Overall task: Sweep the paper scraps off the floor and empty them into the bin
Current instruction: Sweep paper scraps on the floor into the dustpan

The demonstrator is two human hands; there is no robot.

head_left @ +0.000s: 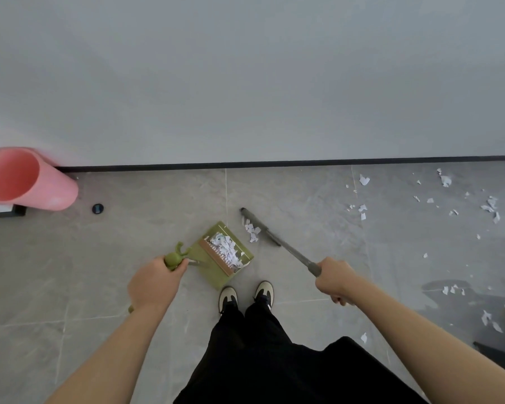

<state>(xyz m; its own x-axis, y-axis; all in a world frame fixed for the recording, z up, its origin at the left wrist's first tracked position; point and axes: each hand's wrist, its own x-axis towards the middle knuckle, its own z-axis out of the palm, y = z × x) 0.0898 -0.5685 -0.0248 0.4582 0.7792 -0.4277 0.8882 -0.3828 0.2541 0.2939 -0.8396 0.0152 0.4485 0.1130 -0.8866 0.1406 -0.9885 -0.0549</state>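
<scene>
Flanking scrap-filled dustpan (226, 255): both hands.

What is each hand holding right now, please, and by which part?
The left hand grips the green dustpan by its handle; the right hand grips the broom by its grey pole.

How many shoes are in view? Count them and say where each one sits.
2. The left shoe stands on the grey floor just below the green dustpan. The right shoe stands beside it, nearer the broom. Dark trousers cover both heels.
</scene>
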